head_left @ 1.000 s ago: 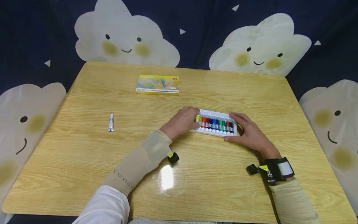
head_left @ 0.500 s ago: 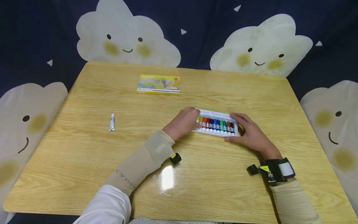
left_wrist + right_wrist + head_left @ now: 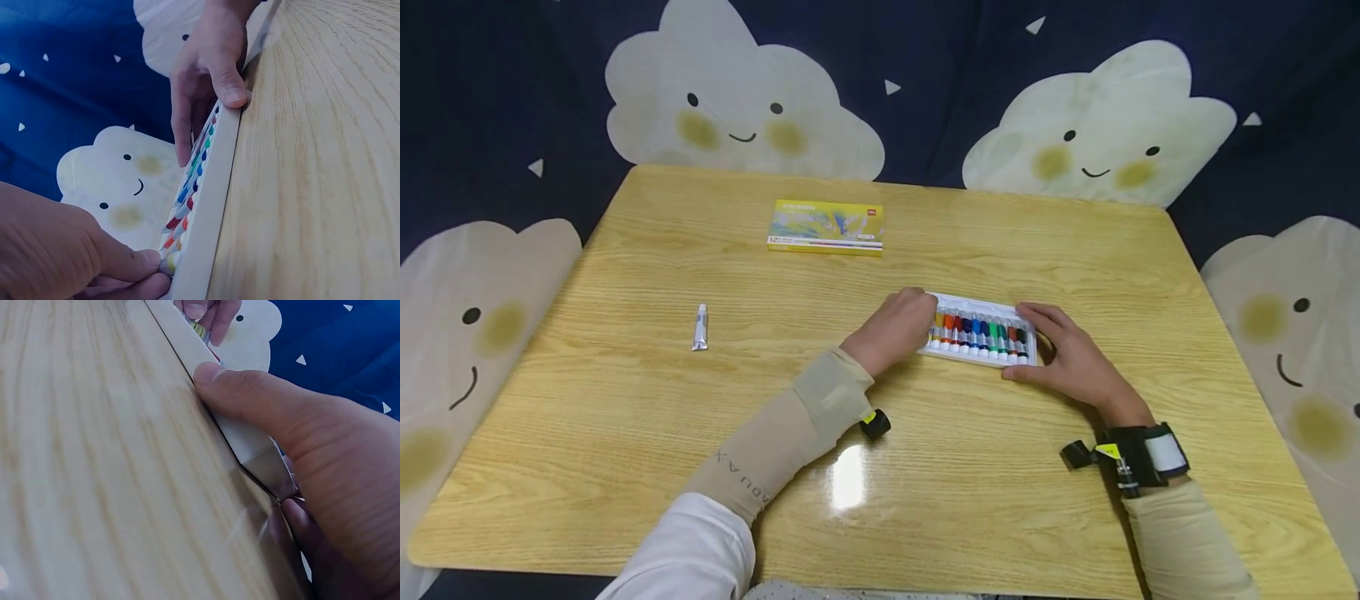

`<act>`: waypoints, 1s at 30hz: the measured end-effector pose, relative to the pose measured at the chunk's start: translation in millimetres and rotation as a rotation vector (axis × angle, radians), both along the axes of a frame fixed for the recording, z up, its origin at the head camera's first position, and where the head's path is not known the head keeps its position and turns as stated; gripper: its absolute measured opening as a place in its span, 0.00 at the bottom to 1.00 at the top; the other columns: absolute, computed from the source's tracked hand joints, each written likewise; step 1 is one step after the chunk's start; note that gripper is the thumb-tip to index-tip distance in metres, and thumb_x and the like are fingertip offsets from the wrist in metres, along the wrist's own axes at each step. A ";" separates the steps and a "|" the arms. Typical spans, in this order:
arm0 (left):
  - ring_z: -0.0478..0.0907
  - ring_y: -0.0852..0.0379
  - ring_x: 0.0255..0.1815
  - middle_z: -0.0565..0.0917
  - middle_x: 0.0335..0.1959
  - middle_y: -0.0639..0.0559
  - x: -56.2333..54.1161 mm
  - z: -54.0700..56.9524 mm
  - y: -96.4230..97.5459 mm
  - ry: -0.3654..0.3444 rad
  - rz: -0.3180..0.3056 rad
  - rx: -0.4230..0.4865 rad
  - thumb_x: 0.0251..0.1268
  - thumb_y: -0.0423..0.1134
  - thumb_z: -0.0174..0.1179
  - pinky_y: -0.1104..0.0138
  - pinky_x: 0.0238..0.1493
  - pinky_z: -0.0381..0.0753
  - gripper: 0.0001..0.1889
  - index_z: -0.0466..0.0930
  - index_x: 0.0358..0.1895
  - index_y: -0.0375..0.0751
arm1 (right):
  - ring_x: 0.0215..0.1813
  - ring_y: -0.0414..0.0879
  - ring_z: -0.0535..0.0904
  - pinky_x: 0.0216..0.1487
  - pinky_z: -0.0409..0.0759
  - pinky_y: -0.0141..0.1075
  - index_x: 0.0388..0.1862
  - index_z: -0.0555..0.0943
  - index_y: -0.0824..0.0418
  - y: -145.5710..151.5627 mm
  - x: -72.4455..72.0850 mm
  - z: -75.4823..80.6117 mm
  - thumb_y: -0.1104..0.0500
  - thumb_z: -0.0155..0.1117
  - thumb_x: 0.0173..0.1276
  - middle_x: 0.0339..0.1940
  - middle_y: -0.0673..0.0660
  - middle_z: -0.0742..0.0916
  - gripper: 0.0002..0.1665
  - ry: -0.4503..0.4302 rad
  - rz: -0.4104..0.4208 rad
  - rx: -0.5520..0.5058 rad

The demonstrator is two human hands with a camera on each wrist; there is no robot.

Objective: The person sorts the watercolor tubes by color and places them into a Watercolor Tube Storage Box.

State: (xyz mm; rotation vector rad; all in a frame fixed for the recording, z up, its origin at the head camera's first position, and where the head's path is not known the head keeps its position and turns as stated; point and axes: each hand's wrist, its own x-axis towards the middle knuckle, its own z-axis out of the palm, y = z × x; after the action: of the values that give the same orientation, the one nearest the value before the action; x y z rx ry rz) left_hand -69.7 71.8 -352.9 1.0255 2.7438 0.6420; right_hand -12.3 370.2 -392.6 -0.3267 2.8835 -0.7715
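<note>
A white plastic tray [image 3: 973, 302] holds a row of small paint tubes [image 3: 976, 330] in many colours, right of the table's middle. At its left end is my left hand [image 3: 891, 332]; thumb and fingers pinch a yellow paint tube [image 3: 169, 264], as the left wrist view shows. The hand hides most of that tube in the head view. My right hand [image 3: 1072, 358] grips the tray's right end, thumb on the near side wall and fingers at the far side. In the right wrist view, the thumb [image 3: 244, 390] presses against the tray wall.
A silver paint tube [image 3: 700, 327] lies alone on the wooden table [image 3: 625, 417], off to the left. Farther back lies a flat yellow paint box [image 3: 825, 227]. A dark curtain with clouds [image 3: 741, 92] hangs behind the table.
My left hand has shifted slightly right over the tray's left end, now covering the yellow tube's label. My right hand and the tray have stayed put.
</note>
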 end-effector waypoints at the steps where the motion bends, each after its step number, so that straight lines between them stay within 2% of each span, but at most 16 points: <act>1: 0.67 0.57 0.27 0.80 0.28 0.44 0.2 -0.4 0.0 -0.002 0.002 0.003 0.70 0.20 0.50 0.71 0.24 0.68 0.12 0.84 0.35 0.31 | 0.82 0.65 0.61 0.74 0.64 0.67 0.84 0.59 0.49 -0.1 -0.1 0.0 0.36 0.80 0.55 0.83 0.58 0.64 0.63 -0.002 -0.005 0.000; 7: 0.69 0.56 0.28 0.82 0.32 0.42 0.7 -1.5 0.6 -0.032 0.014 0.013 0.72 0.21 0.50 0.71 0.26 0.71 0.11 0.84 0.40 0.29 | 0.82 0.65 0.60 0.74 0.63 0.67 0.84 0.59 0.49 0.1 -0.2 -1.1 0.36 0.81 0.55 0.83 0.58 0.64 0.64 -0.007 -0.009 0.000; 12: 0.73 0.55 0.31 0.84 0.35 0.40 0.4 -2.6 0.6 -0.011 0.009 0.011 0.73 0.23 0.52 0.69 0.30 0.77 0.10 0.84 0.44 0.28 | 0.82 0.65 0.60 0.74 0.64 0.67 0.84 0.59 0.49 0.2 0.1 -1.8 0.36 0.81 0.55 0.83 0.59 0.64 0.63 -0.003 -0.008 0.000; 15: 0.73 0.55 0.31 0.84 0.34 0.41 0.2 -2.1 0.0 -0.013 0.010 0.010 0.74 0.24 0.53 0.69 0.30 0.77 0.09 0.84 0.43 0.29 | 0.82 0.65 0.60 0.74 0.64 0.67 0.84 0.59 0.49 -0.7 0.4 -1.2 0.36 0.81 0.55 0.83 0.58 0.64 0.63 -0.005 -0.011 -0.001; 22: 0.67 0.56 0.27 0.78 0.28 0.46 -2.0 3.3 -3.1 -0.059 0.008 0.006 0.71 0.21 0.51 0.70 0.26 0.68 0.11 0.83 0.36 0.31 | 0.82 0.66 0.60 0.74 0.63 0.68 0.84 0.59 0.49 -0.6 -0.4 -0.9 0.36 0.81 0.55 0.83 0.59 0.64 0.64 -0.003 -0.006 -0.005; 30: 0.70 0.55 0.28 0.81 0.28 0.47 -3.8 9.6 -4.4 -0.046 0.006 -0.030 0.68 0.21 0.54 0.68 0.30 0.71 0.09 0.84 0.36 0.33 | 0.82 0.65 0.60 0.74 0.63 0.68 0.84 0.59 0.49 0.6 -0.6 -1.5 0.37 0.81 0.55 0.83 0.58 0.64 0.63 -0.004 -0.007 -0.008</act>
State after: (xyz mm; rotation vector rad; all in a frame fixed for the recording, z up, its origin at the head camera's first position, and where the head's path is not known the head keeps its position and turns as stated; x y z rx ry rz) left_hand -73.5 67.4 -343.3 0.9846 2.7096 0.6151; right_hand -12.9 370.8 -394.1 -0.3156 2.8803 -0.7845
